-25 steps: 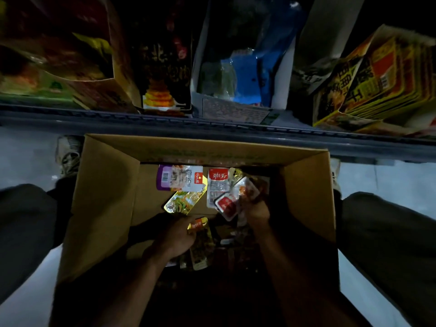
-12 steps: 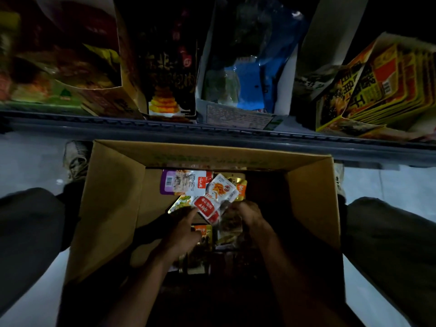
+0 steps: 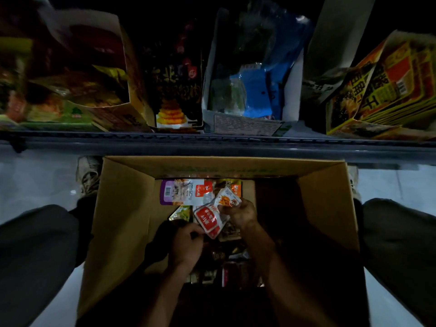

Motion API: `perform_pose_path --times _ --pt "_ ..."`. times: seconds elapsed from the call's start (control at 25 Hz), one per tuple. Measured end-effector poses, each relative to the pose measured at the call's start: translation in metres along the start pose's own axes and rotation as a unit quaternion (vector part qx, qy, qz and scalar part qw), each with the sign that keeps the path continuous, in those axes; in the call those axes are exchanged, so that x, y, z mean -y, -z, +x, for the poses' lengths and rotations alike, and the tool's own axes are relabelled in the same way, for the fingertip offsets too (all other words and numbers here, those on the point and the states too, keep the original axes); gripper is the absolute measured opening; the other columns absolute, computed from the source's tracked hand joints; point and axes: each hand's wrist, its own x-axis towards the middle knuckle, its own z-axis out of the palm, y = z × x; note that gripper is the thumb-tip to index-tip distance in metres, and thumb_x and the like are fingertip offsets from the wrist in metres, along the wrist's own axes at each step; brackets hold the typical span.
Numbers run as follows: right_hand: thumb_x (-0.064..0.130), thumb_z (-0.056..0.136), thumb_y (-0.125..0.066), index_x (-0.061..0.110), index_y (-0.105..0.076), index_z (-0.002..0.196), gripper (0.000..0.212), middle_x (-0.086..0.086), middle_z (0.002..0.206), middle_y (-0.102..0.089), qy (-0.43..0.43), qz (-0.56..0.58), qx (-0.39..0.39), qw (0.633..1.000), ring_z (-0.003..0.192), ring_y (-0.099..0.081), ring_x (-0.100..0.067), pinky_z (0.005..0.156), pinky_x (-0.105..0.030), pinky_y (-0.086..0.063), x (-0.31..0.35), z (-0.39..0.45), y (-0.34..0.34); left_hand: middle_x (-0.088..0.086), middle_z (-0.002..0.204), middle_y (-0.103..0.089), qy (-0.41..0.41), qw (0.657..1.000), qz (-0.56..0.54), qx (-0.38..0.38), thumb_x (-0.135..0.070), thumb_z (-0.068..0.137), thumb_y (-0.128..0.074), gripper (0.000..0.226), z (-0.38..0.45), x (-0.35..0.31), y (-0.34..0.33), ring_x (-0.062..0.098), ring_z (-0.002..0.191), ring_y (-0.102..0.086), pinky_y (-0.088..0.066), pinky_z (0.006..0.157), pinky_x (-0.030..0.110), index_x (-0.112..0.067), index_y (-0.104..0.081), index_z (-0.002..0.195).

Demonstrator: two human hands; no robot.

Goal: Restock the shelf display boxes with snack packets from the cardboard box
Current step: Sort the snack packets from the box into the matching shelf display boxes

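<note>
Down inside the cardboard box (image 3: 122, 223), loose snack packets (image 3: 186, 192), right hand (image 3: 240, 214) around two.

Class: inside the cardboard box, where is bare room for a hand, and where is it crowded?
Free: the bare floor of the cardboard box between its left wall and the purple packet. The dark right side looks bare too. Crowded: the middle, where the left hand and right hand hold red-and-white packets.
</note>
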Motion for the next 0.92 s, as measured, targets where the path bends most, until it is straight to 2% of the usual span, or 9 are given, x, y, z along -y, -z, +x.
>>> perform_pose_path --times 0.12,0.24,0.32,0.4,0.44,0.56,0.64,0.84,0.92 --pt "-0.009 0.079 -0.073 0.006 -0.070 0.083 0.015 0.001 0.070 -0.074 0.014 -0.020 0.110 0.994 0.061 -0.070 -0.011 0.062 -0.027 -0.058 0.021 -0.028 0.028 -0.003 0.074 -0.062 0.008 0.992 -0.073 -0.104 0.005 0.086 -0.058 0.039 0.009 -0.015 0.012 0.033 0.088 -0.063 -0.047 0.075 0.032 -0.025 -0.058 0.062" --pt "-0.002 0.079 -0.075 0.007 -0.074 0.094 0.018 -0.014 0.096 -0.076 0.034 -0.032 0.166 0.985 0.085 -0.072 -0.028 0.082 -0.041 -0.058 0.047 -0.059 0.056 0.011 0.098 -0.070 0.038 0.978 -0.171 -0.112 -0.024 0.091 -0.063 0.012 0.003 -0.041 0.020 0.032 0.099 -0.062 -0.046 0.086 0.036 -0.017 -0.069 0.083" --pt "-0.001 0.079 -0.075 0.006 -0.072 0.101 0.024 -0.014 0.099 -0.075 0.053 -0.045 0.186 0.980 0.090 -0.072 -0.028 0.084 -0.040 -0.057 0.067 -0.078 0.065 0.013 0.124 -0.067 0.053 0.951 -0.303 -0.041 -0.061 0.085 -0.063 0.058 -0.007 -0.056 0.026 0.034 0.115 -0.061 -0.044 0.103 0.045 -0.014 -0.069 0.118" --pt "0.000 0.078 -0.076 0.006 -0.070 0.108 0.032 -0.011 0.103 -0.075 0.078 -0.058 0.204 0.974 0.095 -0.072 -0.025 0.088 -0.038 -0.056 0.089 -0.103 0.067 0.015 0.125 -0.068 0.060 0.893 -0.434 0.104 -0.075 0.084 -0.052 0.074 -0.028 -0.078 0.037 0.038 0.115 -0.064 -0.044 0.104 0.053 -0.016 -0.066 0.127" --pt "0.000 0.078 -0.077 0.007 -0.070 0.110 0.034 -0.010 0.104 -0.075 0.096 -0.060 0.206 0.972 0.096 -0.072 -0.024 0.089 -0.038 -0.056 0.100 -0.117 0.067 0.016 0.120 -0.071 0.032 0.876 -0.456 0.151 -0.067 0.088 -0.054 0.066 -0.044 -0.091 0.043 0.038 0.110 -0.067 -0.047 0.100 0.053 -0.014 -0.067 0.124" --pt "0.003 0.083 -0.073 0.004 -0.069 0.112 0.030 -0.011 0.106 -0.075 0.156 -0.051 0.199 0.966 0.095 -0.071 -0.024 0.087 -0.035 -0.057 0.129 -0.162 0.068 0.015 0.107 -0.075 -0.070 0.897 -0.400 0.176 -0.016 0.082 -0.074 0.026 -0.093 -0.131 0.061 0.027 0.089 -0.075 -0.059 0.081 0.040 -0.013 -0.070 0.107" --pt "0.005 0.087 -0.069 0.005 -0.070 0.109 0.022 -0.010 0.103 -0.075 0.186 -0.028 0.187 0.964 0.091 -0.071 -0.022 0.079 -0.031 -0.057 0.150 -0.192 0.067 0.011 0.100 -0.077 -0.116 0.906 -0.374 0.161 0.002 0.078 -0.076 0.032 -0.113 -0.150 0.072 0.022 0.081 -0.076 -0.061 0.069 0.032 -0.011 -0.069 0.106" --pt "0.030 0.095 -0.059 0.007 -0.067 0.120 0.035 -0.012 0.113 -0.072 0.161 0.064 0.222 0.960 0.102 -0.068 -0.030 0.092 -0.044 -0.053 0.202 -0.268 0.087 0.012 0.098 -0.077 -0.172 0.863 -0.455 0.132 -0.005 0.068 -0.076 0.036 -0.160 -0.198 0.122 0.025 0.078 -0.075 -0.062 0.069 0.037 -0.012 -0.068 0.102" --pt "0.026 0.097 -0.056 0.006 -0.064 0.119 0.031 -0.013 0.107 -0.070 0.168 0.015 0.247 0.954 0.092 -0.068 -0.024 0.079 -0.040 -0.056 0.213 -0.294 0.102 0.010 0.096 -0.077 -0.184 0.849 -0.480 0.119 -0.009 0.070 -0.075 0.033 -0.172 -0.211 0.139 0.024 0.078 -0.074 -0.061 0.069 0.038 -0.013 -0.068 0.102"
